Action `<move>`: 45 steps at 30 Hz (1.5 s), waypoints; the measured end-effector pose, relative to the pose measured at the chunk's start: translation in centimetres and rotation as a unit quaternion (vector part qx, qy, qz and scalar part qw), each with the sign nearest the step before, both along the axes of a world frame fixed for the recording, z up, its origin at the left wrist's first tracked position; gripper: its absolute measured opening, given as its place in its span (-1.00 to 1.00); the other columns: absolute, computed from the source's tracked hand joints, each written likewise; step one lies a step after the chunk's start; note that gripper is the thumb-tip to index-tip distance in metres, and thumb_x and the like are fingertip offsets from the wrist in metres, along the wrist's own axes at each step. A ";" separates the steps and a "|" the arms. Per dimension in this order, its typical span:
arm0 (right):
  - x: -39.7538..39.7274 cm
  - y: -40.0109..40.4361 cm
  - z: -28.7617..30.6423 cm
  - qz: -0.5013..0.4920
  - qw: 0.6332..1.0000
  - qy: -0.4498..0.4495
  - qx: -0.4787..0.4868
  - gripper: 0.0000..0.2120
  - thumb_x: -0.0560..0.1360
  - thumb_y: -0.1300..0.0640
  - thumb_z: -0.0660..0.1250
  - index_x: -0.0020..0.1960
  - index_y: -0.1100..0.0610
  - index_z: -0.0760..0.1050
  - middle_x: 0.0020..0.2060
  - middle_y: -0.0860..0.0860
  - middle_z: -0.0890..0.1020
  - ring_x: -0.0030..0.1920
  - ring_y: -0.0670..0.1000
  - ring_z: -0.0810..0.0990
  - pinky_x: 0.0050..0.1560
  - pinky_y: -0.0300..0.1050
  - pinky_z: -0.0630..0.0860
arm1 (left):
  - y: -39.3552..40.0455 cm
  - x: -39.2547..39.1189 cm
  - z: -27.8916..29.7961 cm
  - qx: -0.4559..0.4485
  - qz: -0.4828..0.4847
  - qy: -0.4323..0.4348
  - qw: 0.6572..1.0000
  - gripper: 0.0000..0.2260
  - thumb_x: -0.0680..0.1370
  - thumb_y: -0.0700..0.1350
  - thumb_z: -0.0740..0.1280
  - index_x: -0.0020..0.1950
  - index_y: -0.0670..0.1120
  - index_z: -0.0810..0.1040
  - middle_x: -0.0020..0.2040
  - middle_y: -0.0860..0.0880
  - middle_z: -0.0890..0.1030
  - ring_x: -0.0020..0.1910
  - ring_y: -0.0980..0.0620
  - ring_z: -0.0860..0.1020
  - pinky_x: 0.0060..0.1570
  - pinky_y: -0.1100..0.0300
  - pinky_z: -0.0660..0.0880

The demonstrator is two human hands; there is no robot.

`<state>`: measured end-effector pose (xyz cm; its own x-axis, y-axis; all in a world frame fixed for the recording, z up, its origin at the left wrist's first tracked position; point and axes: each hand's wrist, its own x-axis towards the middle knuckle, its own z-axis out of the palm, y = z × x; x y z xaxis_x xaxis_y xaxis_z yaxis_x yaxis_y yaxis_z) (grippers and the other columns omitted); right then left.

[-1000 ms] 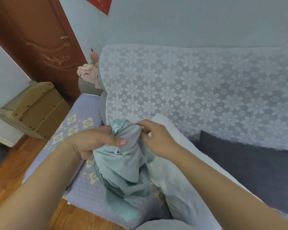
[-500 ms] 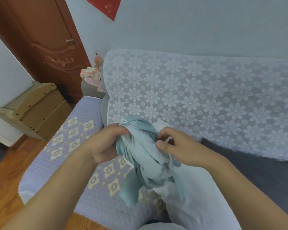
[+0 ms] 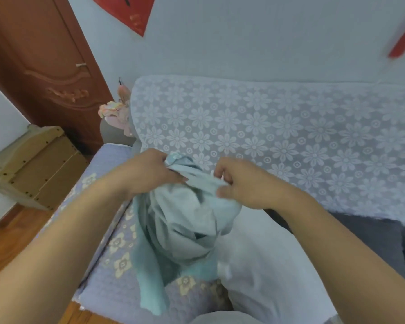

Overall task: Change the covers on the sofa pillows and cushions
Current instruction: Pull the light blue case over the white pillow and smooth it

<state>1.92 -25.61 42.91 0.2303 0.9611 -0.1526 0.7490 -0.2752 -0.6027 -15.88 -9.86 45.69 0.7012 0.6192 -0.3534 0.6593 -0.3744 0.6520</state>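
From my head camera, I pinch the top edge of the soft blue cover (image 3: 185,213) with my left hand (image 3: 150,174) and my right hand (image 3: 239,185), so I can find its opening. The cover hangs bunched up between my hands, above the white pillow (image 3: 262,265) on the sofa seat (image 3: 112,295). I think holding it up lets it fall open, ready to go over the pillow.

Both forearms come in bare from the lower corners, no sleeve, watch, bracelet or glove showing anywhere up to the wrists, and the left hand (image 3: 147,174) and right hand (image 3: 241,185) are likewise uncovered, with no ring visible on the fingers (image 3: 222,191) and short, plain nails.
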 end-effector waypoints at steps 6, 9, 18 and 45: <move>-1.5 0.5 2.3 0.089 0.991 0.078 0.066 -0.05 0.41 -0.06 0.55 0.59 -0.21 0.01 0.49 -0.23 0.24 0.46 -0.20 0.24 0.38 -0.26 0.28 | -1.1 -0.1 1.6 -0.252 -0.125 -0.067 0.957 -0.70 0.59 -0.35 0.33 0.32 -0.21 0.59 0.25 -0.13 0.66 0.26 -0.10 0.62 0.33 -0.03 0.49; -1.1 1.0 2.3 0.057 0.986 0.142 0.059 -0.50 0.50 0.13 0.44 0.40 -0.11 0.44 0.21 -0.20 0.57 0.17 -0.19 0.54 0.16 -0.25 0.49 | -1.0 0.1 1.6 -0.175 -0.118 -0.057 0.976 -0.71 0.51 -0.20 0.47 0.22 -0.05 0.66 0.17 -0.04 0.71 0.20 -0.05 0.65 0.30 -0.07 0.50; -1.2 -0.5 1.7 -0.016 0.987 0.155 0.037 -0.76 0.49 0.18 0.36 0.13 -0.03 0.59 -0.09 -0.14 0.65 -0.11 -0.12 0.61 -0.16 -0.26 0.44 | -2.1 -0.8 -1.4 -0.055 -0.022 -0.049 0.997 -0.80 0.45 0.01 0.42 -0.02 -0.06 0.71 -0.05 0.01 0.74 -0.01 -0.02 0.68 0.09 0.06 0.57; -3.0 0.5 -7.0 -0.037 0.943 0.331 0.015 -0.81 0.63 0.07 0.32 0.22 -0.09 0.56 0.09 -0.15 0.66 0.14 -0.12 0.61 0.22 -0.12 0.51 | -4.5 -2.9 -5.9 -0.426 0.221 -0.251 0.841 -0.76 0.58 -0.32 0.30 0.20 -0.29 0.66 0.19 -0.26 0.67 0.13 -0.17 0.68 0.12 0.01 0.64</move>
